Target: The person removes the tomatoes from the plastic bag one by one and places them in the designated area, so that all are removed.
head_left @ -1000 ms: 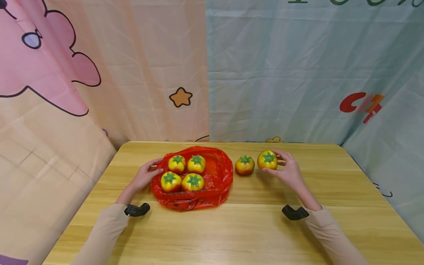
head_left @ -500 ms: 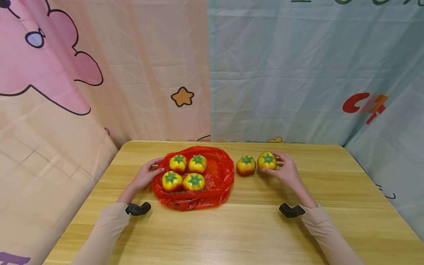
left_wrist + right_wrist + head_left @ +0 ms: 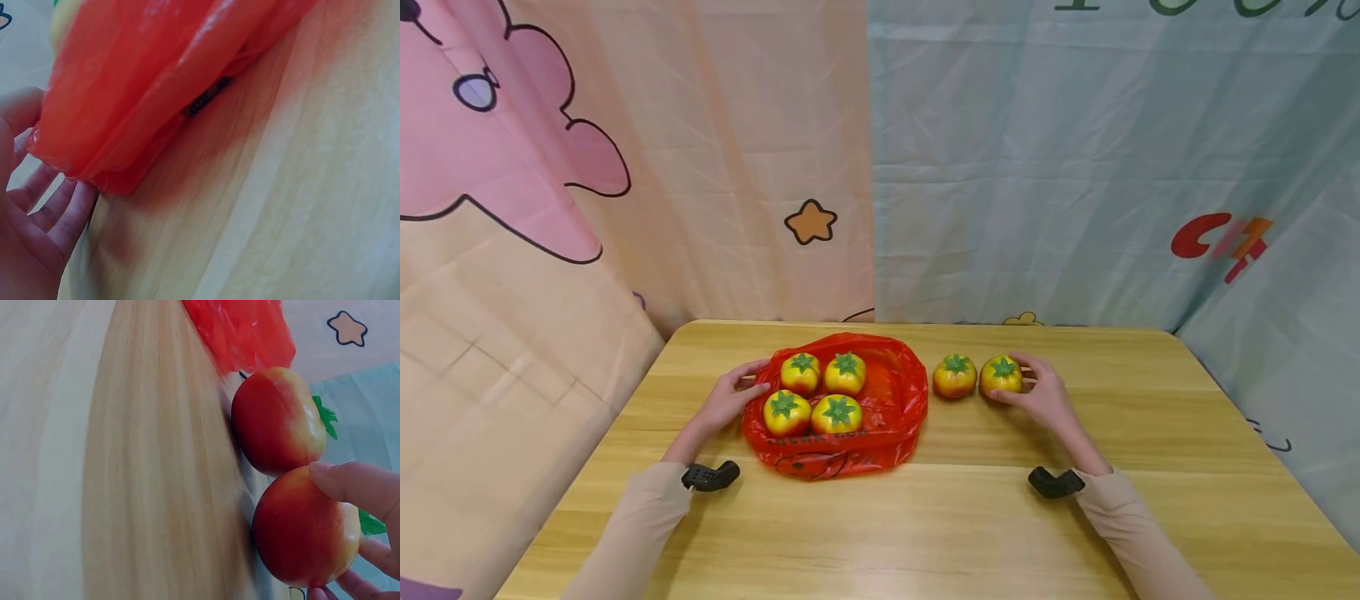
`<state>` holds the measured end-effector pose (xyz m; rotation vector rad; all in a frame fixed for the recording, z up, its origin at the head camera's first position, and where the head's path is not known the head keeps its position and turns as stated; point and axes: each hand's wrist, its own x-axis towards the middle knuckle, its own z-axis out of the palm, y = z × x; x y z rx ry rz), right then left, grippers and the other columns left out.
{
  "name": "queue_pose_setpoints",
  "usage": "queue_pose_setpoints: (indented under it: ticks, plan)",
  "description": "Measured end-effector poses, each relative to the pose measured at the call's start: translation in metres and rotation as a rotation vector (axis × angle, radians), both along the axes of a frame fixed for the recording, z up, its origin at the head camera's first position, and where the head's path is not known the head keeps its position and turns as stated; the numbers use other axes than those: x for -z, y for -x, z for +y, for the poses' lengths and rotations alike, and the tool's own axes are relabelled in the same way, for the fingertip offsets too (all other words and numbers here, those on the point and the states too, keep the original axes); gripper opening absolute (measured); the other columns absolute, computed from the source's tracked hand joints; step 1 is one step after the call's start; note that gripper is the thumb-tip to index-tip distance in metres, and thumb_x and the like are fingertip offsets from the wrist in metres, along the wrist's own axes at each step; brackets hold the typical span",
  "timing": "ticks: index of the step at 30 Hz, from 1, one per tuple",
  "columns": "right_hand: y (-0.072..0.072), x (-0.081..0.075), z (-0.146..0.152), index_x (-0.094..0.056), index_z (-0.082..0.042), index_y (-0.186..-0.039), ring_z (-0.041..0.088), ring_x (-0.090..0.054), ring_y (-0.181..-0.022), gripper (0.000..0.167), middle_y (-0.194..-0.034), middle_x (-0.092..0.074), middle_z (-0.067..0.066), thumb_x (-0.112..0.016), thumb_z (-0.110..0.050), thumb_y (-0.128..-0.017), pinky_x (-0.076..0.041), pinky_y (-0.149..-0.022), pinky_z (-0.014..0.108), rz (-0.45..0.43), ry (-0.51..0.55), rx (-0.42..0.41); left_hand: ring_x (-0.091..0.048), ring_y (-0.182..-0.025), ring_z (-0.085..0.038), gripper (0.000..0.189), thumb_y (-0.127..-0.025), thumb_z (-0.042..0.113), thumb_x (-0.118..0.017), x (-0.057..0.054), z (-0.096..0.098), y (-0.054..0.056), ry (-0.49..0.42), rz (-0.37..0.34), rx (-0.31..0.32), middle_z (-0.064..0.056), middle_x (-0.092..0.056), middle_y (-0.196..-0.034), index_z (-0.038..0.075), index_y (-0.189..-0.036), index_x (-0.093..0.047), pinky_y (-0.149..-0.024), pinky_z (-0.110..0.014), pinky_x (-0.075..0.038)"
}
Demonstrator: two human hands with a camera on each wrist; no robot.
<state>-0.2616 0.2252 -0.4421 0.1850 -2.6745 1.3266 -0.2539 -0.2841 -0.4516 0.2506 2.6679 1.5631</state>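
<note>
My right hand (image 3: pixel 1043 397): thumb and fingers curved round a yellow-red fruit (image 3: pixel 1001 377), gripping it from its right side.
My left hand (image 3: pixel 727 402): thumb and fingers pinching the left edge of a red plastic bag (image 3: pixel 889 379).
Held fruit: down at the tabletop, right of the bag, just beside a matching fruit (image 3: pixel 955 379); the two look to be touching.
Step in hand: I judge I am settling this fruit next to its neighbour.
Next move: it seems to call for easing my right fingers away without nudging either fruit.
In the bag: four more fruits (image 3: pixel 787 414), green tops up.
Table (image 3: pixel 925 533): pale wood grain.
Room: printed curtains (image 3: pixel 1037 167), peach and pink leftward, blue-green rightward, with an orange star (image 3: pixel 811 222).
</note>
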Motion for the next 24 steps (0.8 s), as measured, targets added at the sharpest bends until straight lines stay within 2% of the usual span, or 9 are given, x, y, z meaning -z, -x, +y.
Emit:
queue_pose_setpoints:
  ticks: [13,24]
  plan:
    - [-0.001,0.0023,0.0023,-0.044,0.004,-0.138,0.045,-0.055,-0.114,0.074,-0.134,-0.047,0.029,-0.081,-0.018,-0.077,-0.047,-0.096,0.051,-0.018,0.021,0.015,-0.049,-0.119,-0.04,0.052,-0.099,0.022,-0.054,0.0001,0.0005,-0.0002,0.003,0.0,0.003,-0.027,-0.043,-0.14,0.001,-0.144,-0.039,-0.085,-0.025,-0.052]
    - [-0.003,-0.001,0.0044,-0.044,0.003,-0.139,0.045,-0.054,-0.116,0.074,-0.135,-0.048,0.028,-0.08,-0.02,-0.078,-0.047,-0.096,0.052,-0.017,0.016,0.021,-0.05,-0.118,-0.042,0.051,-0.098,0.02,-0.055,0.0002,0.0014,0.0001,0.022,0.0,-0.014,-0.028,-0.044,-0.138,0.001,-0.143,-0.04,-0.089,-0.033,-0.053]
